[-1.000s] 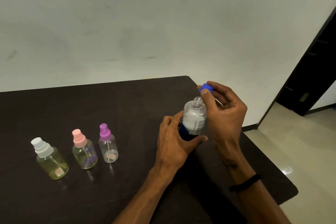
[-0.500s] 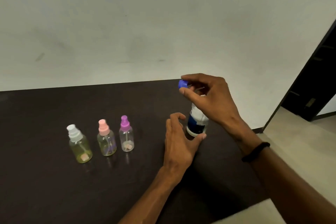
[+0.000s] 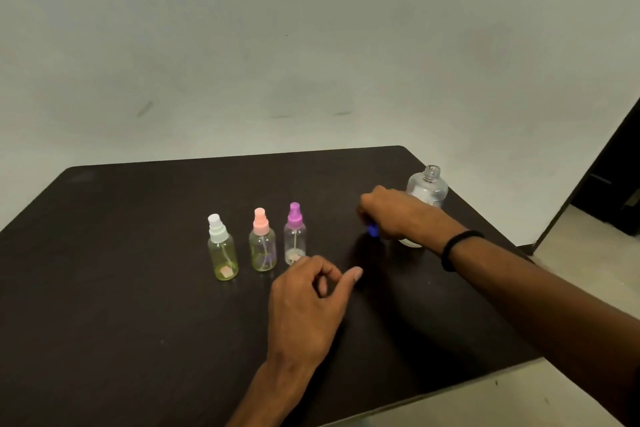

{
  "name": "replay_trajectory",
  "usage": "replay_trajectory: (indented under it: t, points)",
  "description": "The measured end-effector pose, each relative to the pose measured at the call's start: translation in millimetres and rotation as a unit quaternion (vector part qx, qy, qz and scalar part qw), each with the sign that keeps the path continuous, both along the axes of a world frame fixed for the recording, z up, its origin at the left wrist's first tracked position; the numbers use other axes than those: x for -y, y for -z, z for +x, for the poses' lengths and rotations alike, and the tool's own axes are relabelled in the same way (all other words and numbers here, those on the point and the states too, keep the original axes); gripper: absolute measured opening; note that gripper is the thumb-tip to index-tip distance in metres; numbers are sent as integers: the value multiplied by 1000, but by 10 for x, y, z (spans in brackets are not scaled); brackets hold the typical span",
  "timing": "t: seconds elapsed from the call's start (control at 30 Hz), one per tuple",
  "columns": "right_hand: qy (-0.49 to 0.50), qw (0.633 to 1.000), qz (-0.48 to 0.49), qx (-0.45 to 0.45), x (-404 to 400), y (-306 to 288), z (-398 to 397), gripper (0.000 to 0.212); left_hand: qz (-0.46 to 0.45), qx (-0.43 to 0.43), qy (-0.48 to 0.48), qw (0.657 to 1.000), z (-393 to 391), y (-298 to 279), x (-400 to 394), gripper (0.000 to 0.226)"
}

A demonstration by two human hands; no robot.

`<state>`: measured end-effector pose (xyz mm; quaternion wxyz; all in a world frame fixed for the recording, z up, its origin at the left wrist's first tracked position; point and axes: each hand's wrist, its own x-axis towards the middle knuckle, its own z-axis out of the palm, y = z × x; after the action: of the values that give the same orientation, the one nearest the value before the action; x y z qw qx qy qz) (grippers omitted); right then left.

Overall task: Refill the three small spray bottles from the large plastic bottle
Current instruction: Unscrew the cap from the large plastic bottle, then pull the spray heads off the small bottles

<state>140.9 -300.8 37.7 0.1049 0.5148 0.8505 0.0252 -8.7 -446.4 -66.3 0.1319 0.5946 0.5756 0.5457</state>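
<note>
Three small spray bottles stand in a row on the dark table: a white-capped one, a pink-capped one and a purple-capped one. The large clear plastic bottle stands uncapped near the table's right edge, its lower part hidden behind my right wrist. My right hand is low over the table, left of that bottle, with its fingers closed on the blue cap. My left hand hovers just right of the purple-capped bottle, fingers loosely curled, holding nothing.
A pale wall rises behind the table. The table's right edge and front right corner lie close to the large bottle. A dark door frame and pale floor are at the right.
My right hand carried the blue cap away from the large bottle's neck and down toward the table. My left hand let go of that bottle and moved left, toward the purple-capped bottle.
</note>
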Motion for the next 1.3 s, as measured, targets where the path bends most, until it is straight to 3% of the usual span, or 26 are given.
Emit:
replay_trajectory:
  t: [0.13, 0.27, 0.33, 0.43, 0.5, 0.57, 0.7, 0.8, 0.87, 1.1, 1.3]
  points:
    - [19, 1000, -7, 4, 41, 22, -18, 35, 26, 53, -110, 992, -263, -62, 213, 33]
    - [4, 999, 40, -29, 100, 65, -26, 54, 17, 96, -225, 970, -578, -64, 330, 78]
    - [4, 988, 46, -150, 177, 110, -86, 62, -12, 99, -234, 967, -741, -57, 349, 108]
    - [9, 933, -107, -344, 399, 175, -288, 91, -66, 124, -137, 981, -941, -55, 306, 131]
    - [1, 885, -184, -427, 485, 316, -472, 99, -95, 124, -76, 985, -1081, -27, 230, 130]
    - [4, 851, -211, -480, 514, 473, -644, 94, -111, 108, -42, 987, -1186, -9, 146, 119]
    - [-10, 835, -195, -515, 519, 675, -918, 59, -103, 75, -14, 992, -1338, 10, 16, 88]
    - [-15, 818, -175, -548, 511, 747, -1134, 52, -99, 38, -14, 994, -1525, 15, -95, 55]
    - [-19, 807, -166, -566, 482, 780, -1320, 50, -109, 30, -15, 993, -1710, -8, -169, 49]
    - [-37, 812, -153, -562, 316, 784, -1921, 46, -128, 35, -37, 990, -2202, -45, -313, 51]
    - [-35, 799, -150, -582, 246, 830, -1882, 48, -105, 76, -41, 991, -2193, 36, -277, 91]
